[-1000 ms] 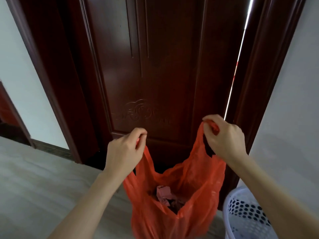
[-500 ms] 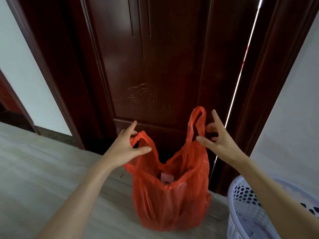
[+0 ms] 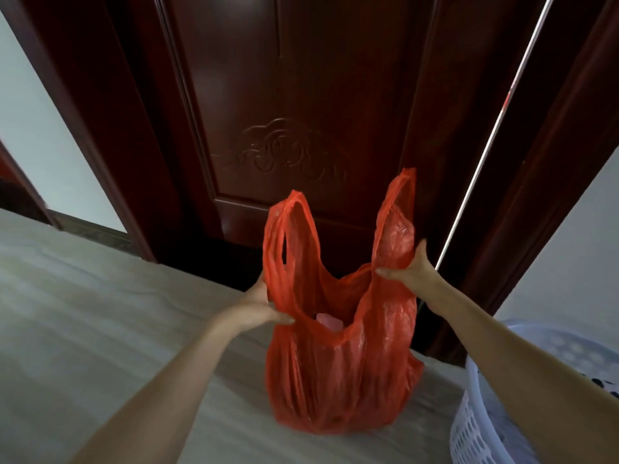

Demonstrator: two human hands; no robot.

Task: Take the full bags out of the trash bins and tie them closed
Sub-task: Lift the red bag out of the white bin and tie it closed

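Now, floor: I see pale floor [image 3: 100, 329], red bag [image 3: 338, 380] standing before dark door [image 3: 301, 95].
Hands: left hand [image 3: 258, 306] and right hand [image 3: 413, 269] each grasp the bag's top.
Corner: white bin [image 3: 475, 430] at right.

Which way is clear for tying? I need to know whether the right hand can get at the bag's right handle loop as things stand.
Probably yes. The right hand already grips the red bag at the base of the right handle loop, which stands upright and free above it, nothing covering it.
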